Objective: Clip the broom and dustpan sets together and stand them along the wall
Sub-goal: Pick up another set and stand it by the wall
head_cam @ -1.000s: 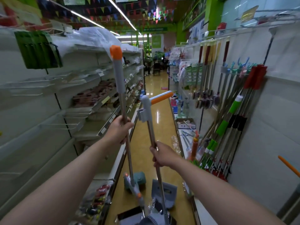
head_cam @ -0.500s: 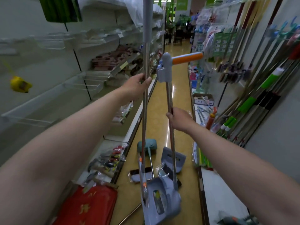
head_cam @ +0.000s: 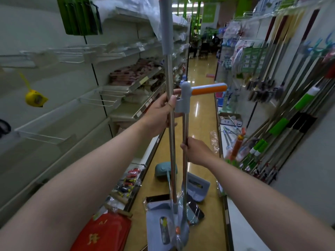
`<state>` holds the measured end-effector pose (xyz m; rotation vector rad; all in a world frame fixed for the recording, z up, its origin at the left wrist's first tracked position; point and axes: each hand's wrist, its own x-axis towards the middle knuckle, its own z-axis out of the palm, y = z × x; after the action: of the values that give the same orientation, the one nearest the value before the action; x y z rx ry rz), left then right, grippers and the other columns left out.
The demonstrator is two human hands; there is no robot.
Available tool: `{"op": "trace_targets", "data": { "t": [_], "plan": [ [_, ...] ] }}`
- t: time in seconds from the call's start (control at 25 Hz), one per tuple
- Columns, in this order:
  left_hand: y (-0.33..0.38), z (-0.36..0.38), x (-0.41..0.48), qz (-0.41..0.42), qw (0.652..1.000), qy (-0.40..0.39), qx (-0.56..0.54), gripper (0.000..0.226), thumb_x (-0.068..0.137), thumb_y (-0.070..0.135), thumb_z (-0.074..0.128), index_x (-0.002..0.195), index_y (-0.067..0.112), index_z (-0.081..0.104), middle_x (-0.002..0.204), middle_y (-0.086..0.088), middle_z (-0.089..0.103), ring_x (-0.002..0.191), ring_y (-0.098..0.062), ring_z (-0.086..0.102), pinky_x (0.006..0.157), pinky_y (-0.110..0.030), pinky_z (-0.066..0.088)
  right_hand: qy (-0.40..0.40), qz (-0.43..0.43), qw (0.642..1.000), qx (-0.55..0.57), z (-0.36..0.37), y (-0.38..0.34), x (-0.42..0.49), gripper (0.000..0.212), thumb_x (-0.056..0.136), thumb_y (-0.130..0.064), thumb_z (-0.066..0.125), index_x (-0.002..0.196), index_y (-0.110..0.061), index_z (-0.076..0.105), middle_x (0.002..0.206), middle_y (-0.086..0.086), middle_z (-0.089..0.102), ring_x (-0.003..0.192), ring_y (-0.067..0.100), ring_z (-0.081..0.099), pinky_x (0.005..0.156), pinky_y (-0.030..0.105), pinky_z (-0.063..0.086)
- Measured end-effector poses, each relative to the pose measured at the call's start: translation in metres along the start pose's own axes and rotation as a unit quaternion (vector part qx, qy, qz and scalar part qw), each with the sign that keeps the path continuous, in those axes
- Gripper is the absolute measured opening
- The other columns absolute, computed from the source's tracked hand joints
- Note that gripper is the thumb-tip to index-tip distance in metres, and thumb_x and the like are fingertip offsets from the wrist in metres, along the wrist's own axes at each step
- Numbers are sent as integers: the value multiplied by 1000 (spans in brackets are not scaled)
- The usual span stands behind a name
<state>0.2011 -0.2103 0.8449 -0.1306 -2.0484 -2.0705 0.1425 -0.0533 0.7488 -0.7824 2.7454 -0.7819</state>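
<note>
The left hand (head_cam: 161,113) gripped the broom pole (head_cam: 169,73), its fingers curled round the steel shaft and the thumb lying up along it toward 12 o'clock. At 5 o'clock from it, the right hand (head_cam: 196,151) was wrapped round the dustpan pole (head_cam: 184,127), below the grey clip (head_cam: 182,104) at that pole's top. The two poles stood nearly upright, side by side. The clip touched the broom pole, though whether it had closed round it could not be told. An orange grip (head_cam: 208,89) stuck out from the clip toward 3 o'clock. Both poles ran down toward 6 o'clock into a grey dustpan (head_cam: 157,225) standing on the aisle floor (head_cam: 204,232). At 1 o'clock from that pan lay a second dustpan (head_cam: 198,187), and at 12 o'clock a teal broom head (head_cam: 163,169). Long-handled mops (head_cam: 282,124) leaned along the wall at 3 o'clock.
</note>
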Motion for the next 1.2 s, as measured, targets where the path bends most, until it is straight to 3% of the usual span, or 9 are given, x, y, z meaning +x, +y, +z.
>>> {"op": "trace_targets", "data": {
  "t": [0.12, 0.32, 0.4, 0.64, 0.8, 0.96, 1.2],
  "plan": [
    [0, 3, -3, 5, 1000, -10, -5, 25, 99, 41, 45, 117, 46, 61, 141, -11, 51, 117, -41, 62, 96, -63, 45, -7, -7, 1000, 17, 0, -5, -6, 28, 104, -38, 43, 113, -15, 56, 100, 7, 67, 86, 24, 68, 81, 44, 57],
    [-5, 6, -10, 30, 999, -24, 0, 27, 102, 40, 40, 125, 45, 53, 133, -6, 63, 117, -34, 65, 102, -70, 39, -6, -15, 999, 28, -3, -13, -13, 30, 103, -38, 44, 118, -15, 55, 102, 9, 68, 84, 26, 69, 80, 46, 58],
    [-9, 9, -14, 29, 999, -13, 0, 27, 102, 41, 40, 127, 37, 50, 130, -6, 65, 116, -33, 65, 103, -70, 39, 2, -21, 999, 38, -7, -19, -16, 30, 104, -37, 44, 120, -15, 55, 102, 10, 69, 85, 27, 69, 81, 46, 58],
    [-15, 14, -24, 53, 998, 14, -26, 32, 98, 41, 46, 126, 26, 49, 123, -14, 67, 112, -34, 67, 87, -56, 55, -8, -24, 997, 68, -14, -33, -26, 22, 104, -31, 45, 116, -15, 54, 89, 7, 70, 77, 22, 71, 75, 38, 57],
    [-26, 9, -27, 74, 997, 17, -17, 27, 100, 28, 52, 125, 18, 53, 124, -19, 66, 113, -37, 66, 91, -61, 54, -13, -21, 997, 67, -8, -33, -32, 21, 104, -31, 46, 116, -15, 55, 87, 6, 70, 77, 21, 71, 70, 35, 56],
    [-31, 9, -28, 73, 997, 14, -21, 43, 91, 33, 59, 128, 11, 52, 124, -21, 65, 114, -38, 65, 93, -62, 52, -21, -14, 997, 73, -4, -30, -32, 24, 104, -30, 46, 120, -13, 55, 88, 7, 71, 79, 21, 72, 77, 40, 59],
    [-23, 14, -27, 12, 1000, -9, -2, 29, 93, 11, 65, 120, 17, 57, 122, -15, 69, 111, -26, 69, 94, -47, 54, -40, -27, 996, 74, -8, -31, -35, 21, 104, -27, 46, 116, -12, 55, 82, 4, 71, 74, 19, 73, 76, 37, 60]
  ]
}}
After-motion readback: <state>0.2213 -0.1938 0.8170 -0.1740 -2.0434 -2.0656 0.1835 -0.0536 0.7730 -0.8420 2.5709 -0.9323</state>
